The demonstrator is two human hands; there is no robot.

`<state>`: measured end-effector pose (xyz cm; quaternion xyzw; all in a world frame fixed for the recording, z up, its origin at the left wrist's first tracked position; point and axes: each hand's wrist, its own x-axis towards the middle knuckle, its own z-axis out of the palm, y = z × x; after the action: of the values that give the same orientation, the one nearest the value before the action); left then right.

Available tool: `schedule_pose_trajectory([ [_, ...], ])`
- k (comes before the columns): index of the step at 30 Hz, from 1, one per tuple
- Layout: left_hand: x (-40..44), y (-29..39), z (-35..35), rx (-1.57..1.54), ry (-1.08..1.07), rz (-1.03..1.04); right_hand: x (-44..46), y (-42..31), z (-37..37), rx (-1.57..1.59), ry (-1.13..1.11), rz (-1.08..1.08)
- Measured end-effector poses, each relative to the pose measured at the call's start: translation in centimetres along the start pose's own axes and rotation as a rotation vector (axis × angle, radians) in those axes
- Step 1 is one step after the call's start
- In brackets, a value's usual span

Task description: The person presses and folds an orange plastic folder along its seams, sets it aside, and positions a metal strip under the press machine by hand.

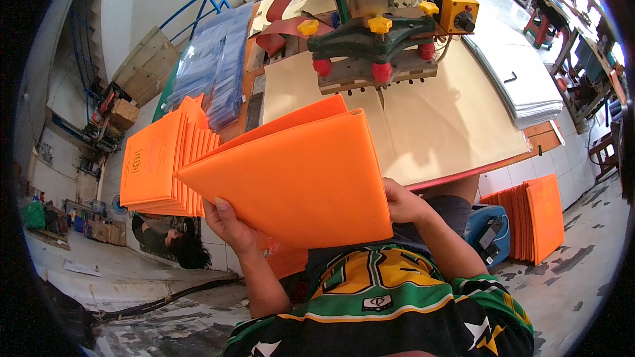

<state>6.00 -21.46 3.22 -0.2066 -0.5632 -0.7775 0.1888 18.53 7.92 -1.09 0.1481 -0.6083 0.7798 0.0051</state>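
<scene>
An orange folder (297,182) is held in both hands above the person's lap, in front of the bench (546,137), tilted, with its two covers parted along the far edge. The left hand (230,226) clamps the near left edge, thumb on the outer face and the other fingers mostly hidden underneath. The right hand (403,203) grips the right edge, its fingers closed there and partly out of sight behind the cover. Just beyond the left hand, a pile of orange folders (151,158) stands with staggered edges; the top one bears a small printed emblem. On the bench, a cream sheet (456,125) spreads under a press head (374,43) with yellow knobs and red feet. Clear plastic sleeves (218,59) lie to the left, and a white stack (522,92) carrying a hex key (510,77) lies to the right. A second orange pile (529,219) stands upright, low on the right, beside a blue stool (488,228).
</scene>
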Motion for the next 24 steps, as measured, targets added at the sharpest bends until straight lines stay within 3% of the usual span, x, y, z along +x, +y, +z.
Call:
schedule_pose_trajectory([
  [19, 0.0, -1.0, -1.5, 0.000, -0.021, 0.005, 0.0, 0.2, -0.2, -0.020, -0.010, -0.033],
  [21, 0.0, -0.9, -1.4, 0.007, -0.030, 0.007, 0.0, 0.7, -0.8, -0.056, -0.124, -0.042],
  [24, 0.0, -0.8, -1.5, 0.018, -0.038, 0.009, 0.0, 0.7, -0.7, -0.048, -0.118, -0.042],
])
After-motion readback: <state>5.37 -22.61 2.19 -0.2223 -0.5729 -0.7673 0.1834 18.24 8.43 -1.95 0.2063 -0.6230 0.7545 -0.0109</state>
